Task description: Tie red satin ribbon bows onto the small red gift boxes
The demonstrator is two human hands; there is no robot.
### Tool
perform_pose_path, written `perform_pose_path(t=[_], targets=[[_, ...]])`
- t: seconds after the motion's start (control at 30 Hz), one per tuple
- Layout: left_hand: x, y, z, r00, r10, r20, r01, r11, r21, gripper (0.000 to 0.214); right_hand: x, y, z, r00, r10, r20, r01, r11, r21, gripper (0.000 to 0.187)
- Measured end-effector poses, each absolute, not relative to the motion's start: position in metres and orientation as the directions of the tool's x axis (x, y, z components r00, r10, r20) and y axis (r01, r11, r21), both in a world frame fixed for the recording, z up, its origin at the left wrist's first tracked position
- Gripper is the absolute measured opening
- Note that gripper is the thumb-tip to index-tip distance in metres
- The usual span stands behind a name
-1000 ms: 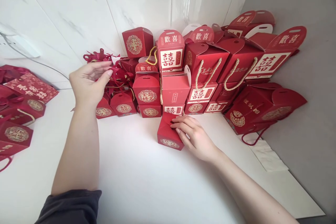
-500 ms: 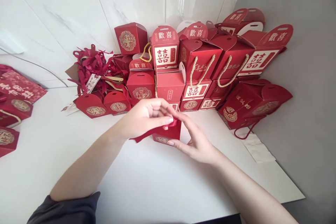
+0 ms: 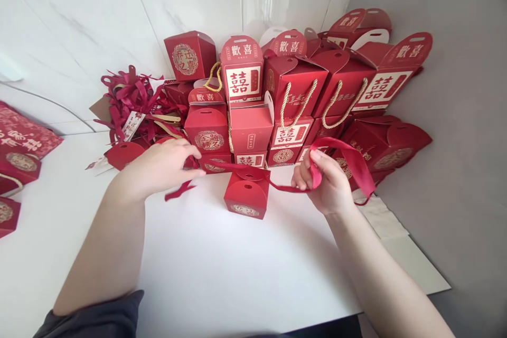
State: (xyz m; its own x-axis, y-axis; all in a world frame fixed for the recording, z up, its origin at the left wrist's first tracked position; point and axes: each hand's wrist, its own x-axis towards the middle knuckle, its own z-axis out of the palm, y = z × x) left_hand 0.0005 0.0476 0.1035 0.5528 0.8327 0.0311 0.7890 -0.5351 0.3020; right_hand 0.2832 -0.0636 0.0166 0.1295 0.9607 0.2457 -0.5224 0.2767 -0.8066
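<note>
A small red gift box (image 3: 246,198) with a closed scalloped lid stands on the white table (image 3: 222,274). A red ribbon (image 3: 348,156) runs through the lid's top, stretched out to both sides. My left hand (image 3: 160,166) pinches the ribbon's left end, left of the box. To the right of the box, my right hand (image 3: 327,185) is closed on the other part, which loops up and over the hand.
Stacks of red gift boxes (image 3: 293,95) with rope handles line the corner against the marble wall. A heap of red ribbons (image 3: 132,97) lies at the back left. More red boxes (image 3: 18,161) sit at the left edge. A white paper (image 3: 386,216) lies by the grey wall.
My left hand came from the ribbon heap to the box with a ribbon. Both hands met over the lid, then drew apart, pulling the ribbon out sideways.
</note>
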Motion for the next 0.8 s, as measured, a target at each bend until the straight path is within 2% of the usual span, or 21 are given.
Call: perform_pose_path(t=[0.03,0.07,0.1,0.17,0.2,0.27,0.4,0.53,0.7,0.8], targets=[[0.008,0.040,0.102,0.576,0.811,0.106,0.759,-0.578,0.300,0.031,0.280,-0.066,0.017,0.092,0.967,0.238,-0.509,0.251,-0.824,0.033],[0.019,0.031,0.099,0.616,0.774,0.148,0.696,-0.622,0.357,0.030,0.276,-0.068,0.017,0.062,0.970,0.234,-0.479,0.235,-0.846,0.033],[0.032,0.019,0.095,0.634,0.754,0.171,0.611,-0.625,0.487,0.032,0.272,-0.071,0.016,0.048,0.970,0.238,-0.435,0.235,-0.869,0.032],[0.059,-0.003,0.084,0.708,0.685,0.171,0.379,-0.573,0.727,0.039,0.263,-0.074,0.013,0.082,0.961,0.265,-0.322,0.277,-0.905,0.027],[0.071,-0.013,0.077,0.733,0.661,0.163,0.295,-0.524,0.799,0.041,0.260,-0.075,0.012,0.114,0.952,0.283,-0.269,0.304,-0.914,0.024],[0.087,-0.026,0.065,0.732,0.675,0.095,0.250,-0.396,0.884,0.037,0.254,-0.075,0.011,0.186,0.932,0.311,-0.199,0.346,-0.917,0.018],[0.095,-0.033,0.053,0.681,0.731,0.038,0.208,-0.244,0.947,0.022,0.249,-0.073,0.010,0.324,0.890,0.321,-0.170,0.388,-0.906,0.014],[0.096,-0.033,0.050,0.692,0.722,0.026,0.117,-0.148,0.982,0.021,0.246,-0.074,0.013,0.301,0.895,0.328,-0.199,0.395,-0.897,0.014],[0.090,-0.032,0.057,0.762,0.647,-0.024,0.104,-0.086,0.991,0.020,0.250,-0.076,0.019,0.367,0.907,0.208,-0.440,0.366,-0.820,0.016],[0.085,-0.032,0.066,0.838,0.545,-0.019,0.095,-0.112,0.989,0.016,0.261,-0.071,0.021,0.469,0.874,0.128,-0.545,0.400,-0.737,0.011]])
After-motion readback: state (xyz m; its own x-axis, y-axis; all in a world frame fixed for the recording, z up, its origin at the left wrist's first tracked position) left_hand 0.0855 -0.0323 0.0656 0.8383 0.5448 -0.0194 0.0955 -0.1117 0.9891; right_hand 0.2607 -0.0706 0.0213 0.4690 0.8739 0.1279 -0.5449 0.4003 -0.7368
